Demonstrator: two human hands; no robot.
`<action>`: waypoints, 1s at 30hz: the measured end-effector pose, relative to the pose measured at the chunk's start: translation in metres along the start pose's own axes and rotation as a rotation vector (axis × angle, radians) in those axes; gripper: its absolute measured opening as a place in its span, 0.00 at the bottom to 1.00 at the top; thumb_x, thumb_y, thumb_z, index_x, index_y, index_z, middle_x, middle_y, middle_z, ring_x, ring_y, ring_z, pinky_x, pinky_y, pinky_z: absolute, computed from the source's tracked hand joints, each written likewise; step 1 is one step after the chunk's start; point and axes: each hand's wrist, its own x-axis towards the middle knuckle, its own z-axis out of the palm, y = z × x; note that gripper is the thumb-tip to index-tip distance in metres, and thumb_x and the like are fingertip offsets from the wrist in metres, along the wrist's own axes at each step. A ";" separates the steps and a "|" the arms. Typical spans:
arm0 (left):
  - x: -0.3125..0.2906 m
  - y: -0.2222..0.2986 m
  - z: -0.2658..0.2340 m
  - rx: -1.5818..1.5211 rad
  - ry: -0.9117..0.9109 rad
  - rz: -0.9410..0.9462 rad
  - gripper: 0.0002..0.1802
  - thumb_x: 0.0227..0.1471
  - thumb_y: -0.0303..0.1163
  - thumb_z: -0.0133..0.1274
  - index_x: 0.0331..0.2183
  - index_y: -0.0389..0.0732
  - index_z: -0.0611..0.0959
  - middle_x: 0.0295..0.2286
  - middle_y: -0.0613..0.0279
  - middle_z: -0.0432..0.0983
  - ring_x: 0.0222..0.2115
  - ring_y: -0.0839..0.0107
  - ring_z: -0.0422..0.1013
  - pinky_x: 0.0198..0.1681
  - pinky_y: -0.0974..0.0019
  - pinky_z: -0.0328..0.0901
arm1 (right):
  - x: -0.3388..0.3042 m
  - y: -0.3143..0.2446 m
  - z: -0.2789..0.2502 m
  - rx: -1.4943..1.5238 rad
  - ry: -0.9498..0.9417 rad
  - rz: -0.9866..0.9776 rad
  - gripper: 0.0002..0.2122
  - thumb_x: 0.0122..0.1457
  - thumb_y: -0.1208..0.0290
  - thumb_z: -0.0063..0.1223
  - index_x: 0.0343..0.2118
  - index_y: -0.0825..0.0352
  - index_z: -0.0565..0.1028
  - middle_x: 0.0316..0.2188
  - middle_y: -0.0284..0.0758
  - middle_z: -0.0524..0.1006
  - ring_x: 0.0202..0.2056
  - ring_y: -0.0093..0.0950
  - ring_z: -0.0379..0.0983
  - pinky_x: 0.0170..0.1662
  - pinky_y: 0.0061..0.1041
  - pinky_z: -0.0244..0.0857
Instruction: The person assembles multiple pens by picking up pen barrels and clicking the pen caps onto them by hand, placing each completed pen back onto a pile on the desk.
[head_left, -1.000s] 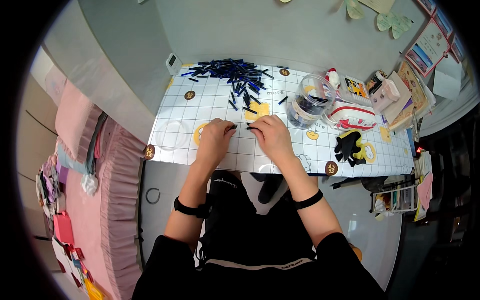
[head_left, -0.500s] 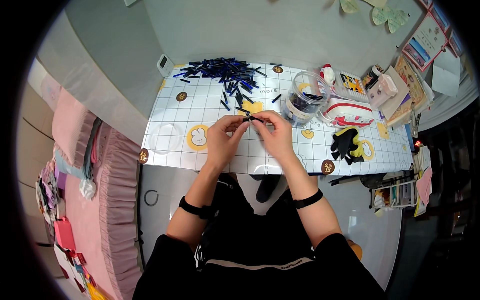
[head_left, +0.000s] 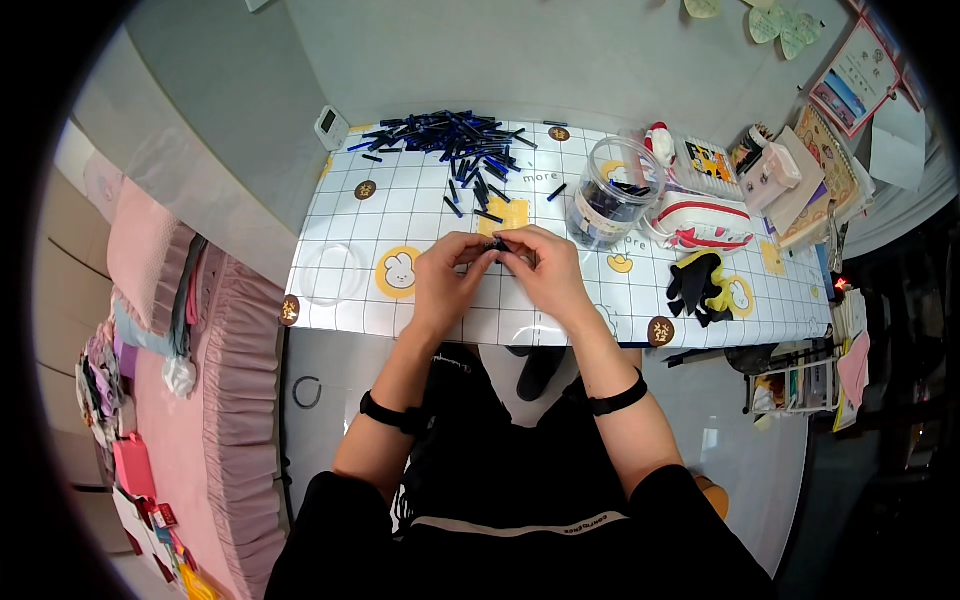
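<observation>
Both hands meet above the white grid-patterned table mat: the left hand and the right hand pinch one small dark stick-like piece between their fingertips. A heap of dark blue sticks lies farther back, with a clear round plastic jar to the right.

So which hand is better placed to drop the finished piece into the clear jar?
Probably the right hand: the clear jar stands on its side of the table, just beyond it. The left hand would have to cross over. Both pinch the small dark piece now.
</observation>
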 end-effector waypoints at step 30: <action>-0.002 0.005 -0.003 0.087 -0.004 0.046 0.08 0.38 0.19 0.49 0.28 0.32 0.75 0.25 0.58 0.71 0.25 0.74 0.69 0.29 0.77 0.64 | -0.004 -0.006 0.000 -0.075 0.059 0.003 0.12 0.39 0.81 0.52 0.31 0.66 0.72 0.22 0.36 0.73 0.21 0.20 0.69 0.25 0.14 0.62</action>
